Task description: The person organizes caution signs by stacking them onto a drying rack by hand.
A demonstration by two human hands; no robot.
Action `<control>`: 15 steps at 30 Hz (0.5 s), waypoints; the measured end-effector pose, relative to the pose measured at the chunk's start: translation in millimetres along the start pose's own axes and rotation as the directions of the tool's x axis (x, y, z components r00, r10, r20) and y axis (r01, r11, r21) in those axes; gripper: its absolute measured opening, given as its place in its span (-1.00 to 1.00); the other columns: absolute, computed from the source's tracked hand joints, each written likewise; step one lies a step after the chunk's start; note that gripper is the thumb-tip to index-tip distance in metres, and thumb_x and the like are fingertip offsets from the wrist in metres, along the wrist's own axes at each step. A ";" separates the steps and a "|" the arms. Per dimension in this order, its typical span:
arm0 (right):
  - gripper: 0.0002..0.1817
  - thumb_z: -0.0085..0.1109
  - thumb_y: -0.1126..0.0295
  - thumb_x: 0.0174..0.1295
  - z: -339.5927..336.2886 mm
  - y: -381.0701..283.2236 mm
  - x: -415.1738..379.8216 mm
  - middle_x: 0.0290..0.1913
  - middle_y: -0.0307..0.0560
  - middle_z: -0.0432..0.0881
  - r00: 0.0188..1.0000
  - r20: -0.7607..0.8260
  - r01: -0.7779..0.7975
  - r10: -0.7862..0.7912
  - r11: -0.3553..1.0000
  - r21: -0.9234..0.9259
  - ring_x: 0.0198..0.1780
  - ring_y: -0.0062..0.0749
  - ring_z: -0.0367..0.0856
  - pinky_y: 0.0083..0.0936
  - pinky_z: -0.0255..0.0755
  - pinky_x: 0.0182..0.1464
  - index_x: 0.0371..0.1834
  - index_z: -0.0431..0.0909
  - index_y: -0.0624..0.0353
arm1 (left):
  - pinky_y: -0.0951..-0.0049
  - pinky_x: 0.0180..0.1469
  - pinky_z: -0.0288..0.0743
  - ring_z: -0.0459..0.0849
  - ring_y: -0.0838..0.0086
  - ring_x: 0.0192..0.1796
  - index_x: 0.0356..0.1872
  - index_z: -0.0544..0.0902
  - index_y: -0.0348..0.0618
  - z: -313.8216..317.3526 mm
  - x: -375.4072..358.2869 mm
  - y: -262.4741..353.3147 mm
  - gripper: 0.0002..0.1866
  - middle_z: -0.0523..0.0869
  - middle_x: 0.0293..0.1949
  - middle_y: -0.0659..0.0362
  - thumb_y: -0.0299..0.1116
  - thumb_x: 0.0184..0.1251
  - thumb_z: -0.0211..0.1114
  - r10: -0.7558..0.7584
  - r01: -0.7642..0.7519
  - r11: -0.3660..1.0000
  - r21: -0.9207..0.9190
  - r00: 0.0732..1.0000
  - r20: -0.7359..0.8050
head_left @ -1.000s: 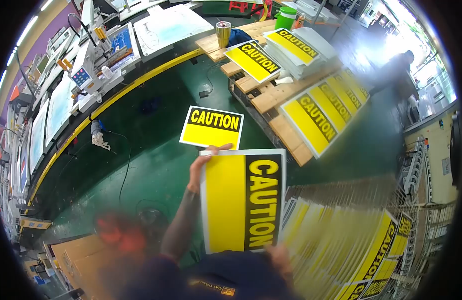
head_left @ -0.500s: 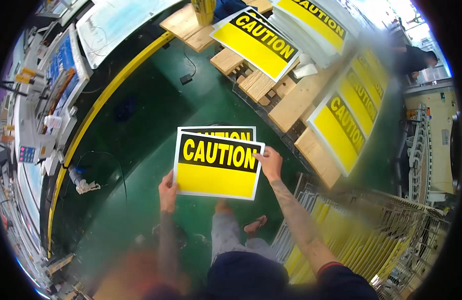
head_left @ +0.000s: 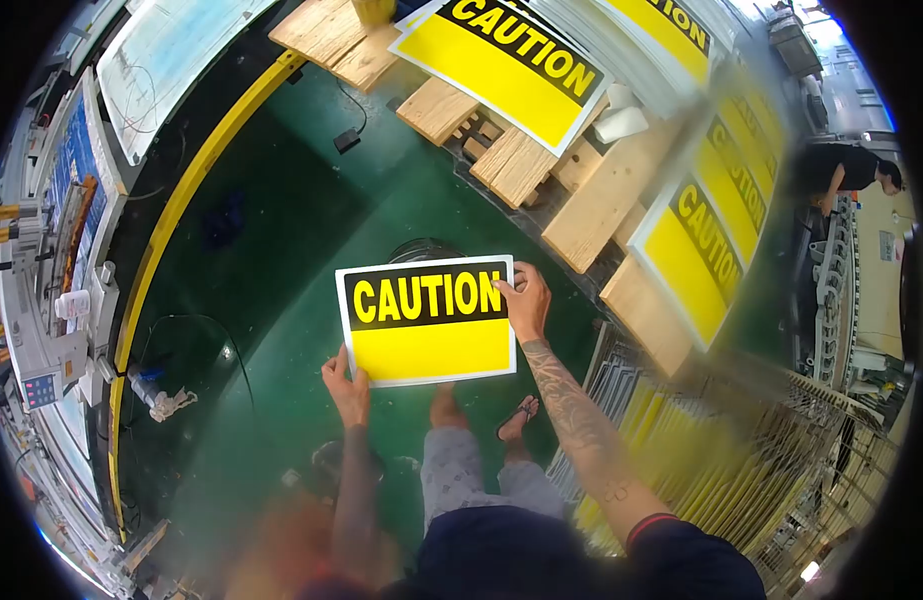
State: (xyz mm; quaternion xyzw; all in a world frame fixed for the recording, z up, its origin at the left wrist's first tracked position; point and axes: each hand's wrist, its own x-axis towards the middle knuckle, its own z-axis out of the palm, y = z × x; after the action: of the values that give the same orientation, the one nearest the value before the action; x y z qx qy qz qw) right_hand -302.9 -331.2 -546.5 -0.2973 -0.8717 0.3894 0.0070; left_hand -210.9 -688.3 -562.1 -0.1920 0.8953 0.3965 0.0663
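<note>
- Being held up w/ both hands over the green floor (head_left: 281,350): a yellow/blk CAUTION sign (head_left: 431,348), nr mid-view, lettering upright, printed face toward the camera.
- Upper R corner is pinched by R hand (head_left: 524,303), thumb & fingers closed on the edge.
- Lower L corner is gripped by L hand (head_left: 347,388), the sign's edge btwn thumb & fingers.
- Whether 1 sheet or several are held can't be told.
- Wood planks (head_left: 606,195) are seen beyond, well apart from the held sign; a 2nd sign (head_left: 496,85) is laid across them, tilted.
- Along the planks' R side, more signs (head_left: 681,275) are laid in an overlapping row, partly blurred.
- Nr R forearm, yellow sheets (head_left: 666,475) are stood close together in a wire rack (head_left: 613,372); details are blurred.
- Far R, a co-worker (head_left: 846,170) in a dark top is seen, too small for hand details.
- On the L, the floor is edged by a yellow rail (head_left: 153,255); past it, a white bottle (head_left: 73,305) is seen on a machine (head_left: 41,330).
- A small blk box (head_left: 347,142) w/ cord is seen on the floor, nr planks.
</note>
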 end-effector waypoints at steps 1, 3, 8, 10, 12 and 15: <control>-0.50 0.68 0.40 0.07 1.1 2.4 0.2 -0.07 0.00 0.67 1.000 -0.021 0.020 -0.021 0.999 -0.040 -0.04 -0.05 0.71 -0.15 0.59 -0.03 0.09 0.69 0.16 | 0.25 0.32 0.44 0.59 0.11 0.16 0.44 0.62 -0.19 1.0 0.1 -0.9 -0.43 0.59 0.08 0.02 -0.47 0.37 0.29 0.003 -0.003 1.000 -0.007 1.000 0.001; -0.49 0.66 0.38 0.07 3.9 5.3 0.7 0.08 0.05 0.62 0.997 -0.057 0.050 -0.052 0.998 -0.041 0.07 0.08 0.69 -0.11 0.59 0.12 0.12 0.70 0.13 | 0.20 0.40 0.42 0.58 0.06 0.25 0.41 0.63 -0.24 -1.0 4.3 -1.8 -0.45 0.62 0.15 -0.03 -0.45 0.37 0.31 0.063 -0.062 0.997 0.042 0.998 -0.015; -0.61 0.31 0.34 0.33 13.2 59.1 -22.9 0.01 0.17 0.72 0.966 -0.211 0.183 -0.148 0.971 0.157 0.06 0.11 0.71 -0.06 0.60 0.11 0.20 0.65 0.19 | 0.10 0.41 0.48 0.62 0.04 0.31 0.39 0.57 -0.34 -2.8 -1.0 -43.1 -0.45 0.67 0.27 -0.12 -0.31 0.46 0.40 0.187 -0.185 0.982 -0.041 0.982 0.041; -0.85 0.25 0.35 0.34 -90.2 15.2 -94.4 -0.19 0.12 0.72 0.986 -0.083 0.165 -0.145 0.926 0.340 -0.12 0.02 0.73 -0.09 0.57 -0.08 -0.16 0.63 0.18 | 0.09 0.29 0.62 0.68 -0.01 0.22 0.39 0.54 -0.43 18.3 22.9 -51.9 -0.42 0.67 0.26 -0.20 -0.15 0.58 0.35 0.287 -0.125 0.738 -0.663 0.947 0.141; -0.82 0.24 0.30 0.41 -196.0 36.4 -175.3 -0.13 0.06 0.76 0.982 -0.026 0.187 -0.185 0.970 0.156 -0.06 -0.08 0.77 -0.20 0.62 -0.02 -0.08 0.71 0.14 | 0.10 0.29 0.62 0.68 0.02 0.22 0.37 0.55 -0.43 35.1 37.1 24.2 -0.45 0.68 0.25 -0.19 -0.17 0.60 0.32 0.384 -0.342 0.877 -0.338 0.921 0.063; -0.77 0.27 0.29 0.45 -362.7 73.8 -315.0 -0.01 -0.01 0.84 0.993 -0.053 -0.098 0.108 0.983 0.154 -0.01 -0.20 0.81 -0.26 0.66 0.09 0.02 0.80 0.11 | 0.13 0.29 0.61 0.69 0.05 0.21 0.36 0.55 -0.44 76.2 31.4 133.1 -0.48 0.69 0.23 -0.18 -0.20 0.63 0.27 0.515 -0.479 0.810 -0.339 0.857 0.020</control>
State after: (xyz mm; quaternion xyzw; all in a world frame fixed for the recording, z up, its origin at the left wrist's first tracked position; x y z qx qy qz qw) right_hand 82.6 -213.1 -275.2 -0.3523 -0.8225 0.4451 0.0359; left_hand -295.1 -559.9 -531.1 0.0631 0.8320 0.5507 -0.0225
